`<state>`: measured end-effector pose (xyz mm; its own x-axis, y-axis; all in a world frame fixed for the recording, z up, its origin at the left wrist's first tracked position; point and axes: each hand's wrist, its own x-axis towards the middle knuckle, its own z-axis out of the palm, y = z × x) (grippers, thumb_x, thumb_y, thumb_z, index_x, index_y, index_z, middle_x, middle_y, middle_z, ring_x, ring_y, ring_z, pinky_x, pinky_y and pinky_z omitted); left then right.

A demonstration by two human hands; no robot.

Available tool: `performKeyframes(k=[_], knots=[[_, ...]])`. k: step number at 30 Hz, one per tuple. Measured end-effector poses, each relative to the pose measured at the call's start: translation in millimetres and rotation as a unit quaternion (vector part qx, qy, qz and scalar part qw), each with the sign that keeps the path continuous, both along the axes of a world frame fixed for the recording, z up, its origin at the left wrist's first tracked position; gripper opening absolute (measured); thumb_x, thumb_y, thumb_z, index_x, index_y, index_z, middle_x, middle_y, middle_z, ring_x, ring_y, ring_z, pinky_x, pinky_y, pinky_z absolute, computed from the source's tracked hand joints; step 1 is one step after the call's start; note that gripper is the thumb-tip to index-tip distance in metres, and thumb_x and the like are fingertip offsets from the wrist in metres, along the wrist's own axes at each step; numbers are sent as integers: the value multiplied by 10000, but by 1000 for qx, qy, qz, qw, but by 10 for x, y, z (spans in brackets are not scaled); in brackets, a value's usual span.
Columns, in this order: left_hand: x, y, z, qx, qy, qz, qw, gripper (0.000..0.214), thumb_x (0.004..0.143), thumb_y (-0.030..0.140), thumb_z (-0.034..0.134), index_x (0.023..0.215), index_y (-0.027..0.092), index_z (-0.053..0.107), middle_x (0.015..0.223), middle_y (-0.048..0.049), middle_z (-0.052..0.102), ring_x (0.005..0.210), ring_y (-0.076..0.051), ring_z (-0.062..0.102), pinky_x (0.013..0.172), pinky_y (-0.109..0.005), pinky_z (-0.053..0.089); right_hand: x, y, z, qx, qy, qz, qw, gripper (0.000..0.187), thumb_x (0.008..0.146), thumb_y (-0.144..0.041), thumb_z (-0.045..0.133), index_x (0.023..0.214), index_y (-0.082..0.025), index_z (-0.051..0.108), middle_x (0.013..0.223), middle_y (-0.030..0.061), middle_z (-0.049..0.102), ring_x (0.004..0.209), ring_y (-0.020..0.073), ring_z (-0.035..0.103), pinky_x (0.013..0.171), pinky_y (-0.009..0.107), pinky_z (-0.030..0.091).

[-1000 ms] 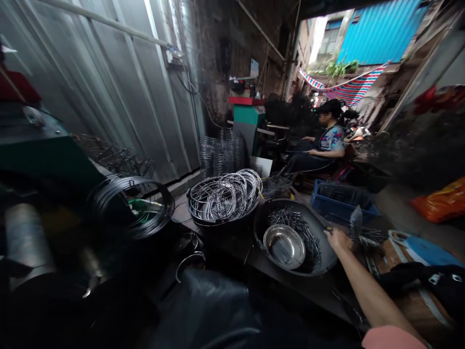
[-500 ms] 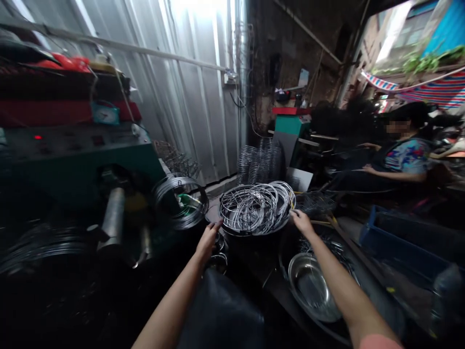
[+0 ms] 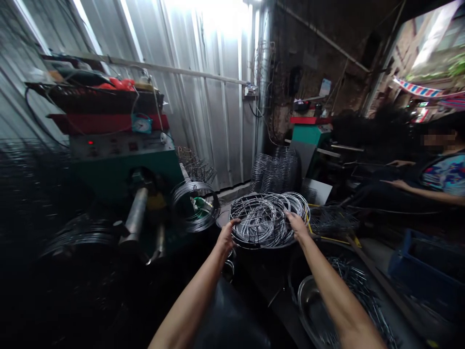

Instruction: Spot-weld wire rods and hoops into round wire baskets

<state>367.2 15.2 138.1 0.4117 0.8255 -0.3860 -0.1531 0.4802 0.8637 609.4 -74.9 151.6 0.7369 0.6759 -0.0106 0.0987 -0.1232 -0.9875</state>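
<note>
A dark round basin (image 3: 254, 242) heaped with several shiny wire rings (image 3: 265, 218) sits straight ahead of me. My left hand (image 3: 227, 235) is closed on the basin's left rim. My right hand (image 3: 298, 225) grips its right rim, fingers over the edge among the rings. Both forearms reach forward from the bottom of the view.
A green machine (image 3: 123, 160) with a coil of dark wire (image 3: 194, 206) stands at the left. A steel bowl (image 3: 316, 305) in a dark pan of small wire pieces lies low right. More ring stacks (image 3: 274, 169) stand behind. Another person (image 3: 436, 179) sits at the right.
Both my hands have moved from just short of the basin onto its rim and closed on it. My head has turned further left, and the basin has shifted toward centre view.
</note>
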Motion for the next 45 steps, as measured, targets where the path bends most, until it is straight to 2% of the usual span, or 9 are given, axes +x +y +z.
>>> performKeyframes(k=[7, 16, 21, 25, 29, 33, 38, 41, 45], knots=[[-825, -549, -210, 113, -161, 83, 977, 839, 583, 230, 650, 1343, 306, 302, 1114, -53, 526, 992, -211, 543, 688, -270, 481, -739, -657, 133, 155, 25, 83, 984, 595, 633, -404, 733, 1150, -173, 551, 1043, 95, 668, 1038, 238, 595, 929, 351, 446], [-2776, -1507, -1380, 187, -150, 194, 951, 1118, 409, 315, 825, 1363, 443, 256, 1425, -42, 337, 1359, -352, 197, 1004, -522, 344, -2223, -1494, -744, 97, 4, 265, 959, 574, 699, -363, 713, 1219, -240, 505, 1151, 87, 625, 1119, 243, 559, 970, 393, 446], [-3579, -1996, -1698, 219, -96, 242, 940, 1212, 398, 306, 853, 1402, 417, 182, 1488, -55, 244, 1388, -352, 124, 1061, -519, 278, -2743, -1499, -1002, 73, -32, 370, 926, 589, 705, -359, 700, 1241, -241, 485, 1171, 100, 610, 1122, 255, 560, 958, 416, 457], [-3705, -2283, -1696, 228, -56, 246, 940, 1172, 471, 338, 837, 1426, 360, 158, 1521, -68, 165, 1396, -347, 99, 1089, -491, 246, -2884, -1411, -1085, 57, -32, 409, 910, 613, 699, -375, 701, 1251, -239, 472, 1177, 112, 606, 1123, 267, 558, 963, 442, 446], [-3637, -2402, -1441, 189, -35, 269, 944, 1211, 477, 324, 843, 1448, 303, 120, 1497, -98, 249, 1386, -341, 161, 1096, -452, 263, -2844, -1301, -1071, 29, -14, 407, 913, 603, 704, -390, 692, 1245, -235, 479, 1187, 121, 600, 1123, 276, 554, 952, 434, 450], [-3610, -2431, -1204, 42, 5, 265, 963, 1158, 505, 275, 821, 1446, 313, 148, 1410, -94, 404, 1295, -331, 371, 1052, -432, 352, -2853, -1214, -1049, -11, -33, 405, 914, 573, 736, -417, 643, 1245, -211, 481, 1190, 117, 598, 1115, 270, 552, 953, 420, 441], [-3551, -2389, -1248, -144, 153, 251, 945, 859, 598, 263, 741, 1361, 312, 351, 1183, -58, 567, 1153, -263, 537, 987, -410, 434, -2903, -1098, -1141, -117, -94, 442, 884, 487, 773, -364, 594, 1221, -188, 519, 1178, 109, 613, 1068, 249, 580, 932, 414, 445], [-3512, -2326, -1295, -158, 197, 250, 935, 760, 627, 281, 717, 1317, 325, 403, 1124, -32, 585, 1082, -246, 585, 956, -403, 470, -2516, -1010, -1114, -108, -180, 414, 886, 413, 784, -335, 609, 1172, -201, 564, 1165, 89, 625, 1058, 221, 584, 927, 367, 445], [-3472, -2257, -1259, -144, 228, 228, 936, 769, 610, 321, 732, 1309, 323, 411, 1041, -25, 609, 1066, -272, 590, 962, -432, 465, -1408, -1201, -942, -259, -342, 185, 884, 229, 881, -269, 483, 1036, -184, 628, 1050, 79, 666, 988, 193, 608, 879, 300, 445]])
